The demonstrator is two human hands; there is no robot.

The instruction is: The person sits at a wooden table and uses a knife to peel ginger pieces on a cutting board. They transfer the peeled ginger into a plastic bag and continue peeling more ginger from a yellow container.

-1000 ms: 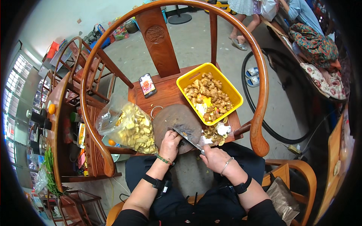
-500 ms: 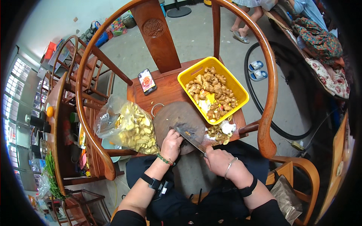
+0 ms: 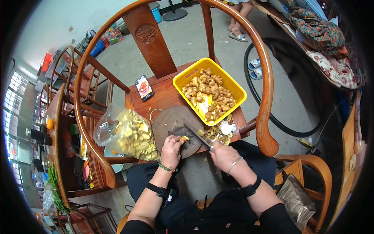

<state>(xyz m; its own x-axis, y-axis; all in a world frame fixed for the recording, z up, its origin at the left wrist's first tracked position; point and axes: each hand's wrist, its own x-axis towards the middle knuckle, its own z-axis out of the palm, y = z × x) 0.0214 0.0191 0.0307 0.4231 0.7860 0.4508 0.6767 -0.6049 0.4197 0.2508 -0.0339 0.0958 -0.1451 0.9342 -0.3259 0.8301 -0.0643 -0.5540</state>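
With our left hand [image 3: 171, 151] we pinch a ginger piece [image 3: 185, 138] over the round board [image 3: 171, 120]; just right of it, our right hand [image 3: 226, 157] grasps the knife [image 3: 197, 133], blade slanting toward far left.

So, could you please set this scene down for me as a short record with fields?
Left hand: holds a piece of ginger over the chopping board
Right hand: grips the knife, blade over the board
Left of board: clear bag of ginger slices
Right of board: ginger scraps
Beyond board: phone, yellow basket of ginger roots
Support: wooden chair
Floor: pair of slippers
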